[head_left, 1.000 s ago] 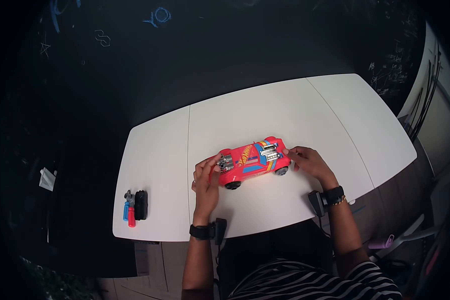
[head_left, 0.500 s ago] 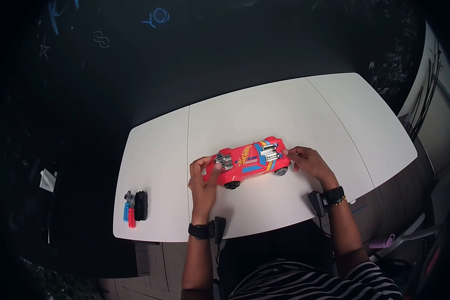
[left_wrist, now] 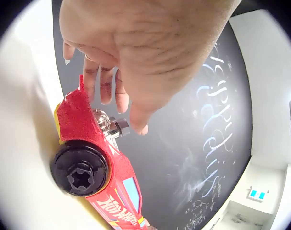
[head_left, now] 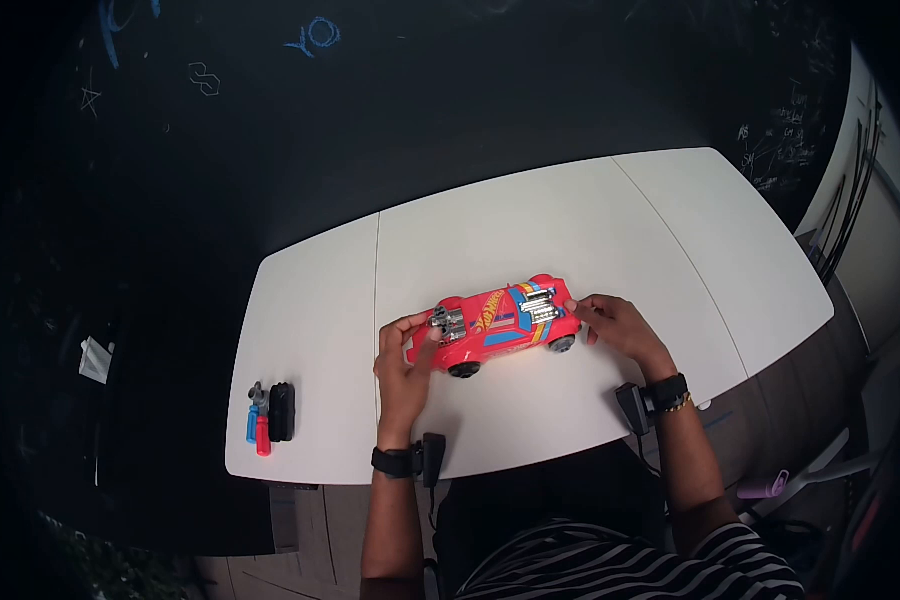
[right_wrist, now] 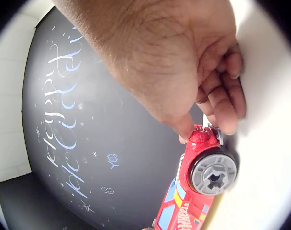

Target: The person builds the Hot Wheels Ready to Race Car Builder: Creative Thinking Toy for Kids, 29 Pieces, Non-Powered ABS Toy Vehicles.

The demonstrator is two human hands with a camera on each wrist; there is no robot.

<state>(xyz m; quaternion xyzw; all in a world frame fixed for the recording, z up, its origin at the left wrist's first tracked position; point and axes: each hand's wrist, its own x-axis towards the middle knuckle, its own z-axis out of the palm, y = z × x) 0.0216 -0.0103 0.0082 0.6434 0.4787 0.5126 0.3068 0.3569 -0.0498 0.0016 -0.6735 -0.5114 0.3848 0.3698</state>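
Note:
A red Hot Wheels toy car [head_left: 498, 322] sits on the white table, with a chrome engine piece at each end. My left hand [head_left: 402, 368] is around its left end, thumb tip right by the grey knob [left_wrist: 120, 127] of the chrome engine. The fingers of that hand reach loosely past the engine, over the front. At the other end, my right hand [head_left: 618, 325] pinches the car's tail, its thumb on top and fingers behind and below. The left wrist view shows a black wheel [left_wrist: 81, 167], the right wrist view a grey one [right_wrist: 214, 173].
On the table's left part lie a blue-handled tool [head_left: 253, 424], a red-handled tool [head_left: 263, 436], a grey piece [head_left: 258, 392] and a black oblong item [head_left: 282, 411]. The white table [head_left: 530, 220] stands against a blackboard wall [head_left: 530, 90].
My left hand has shifted slightly left, its fingers drawn back from over the chrome engine. The right hand and the toy car have stayed in place.

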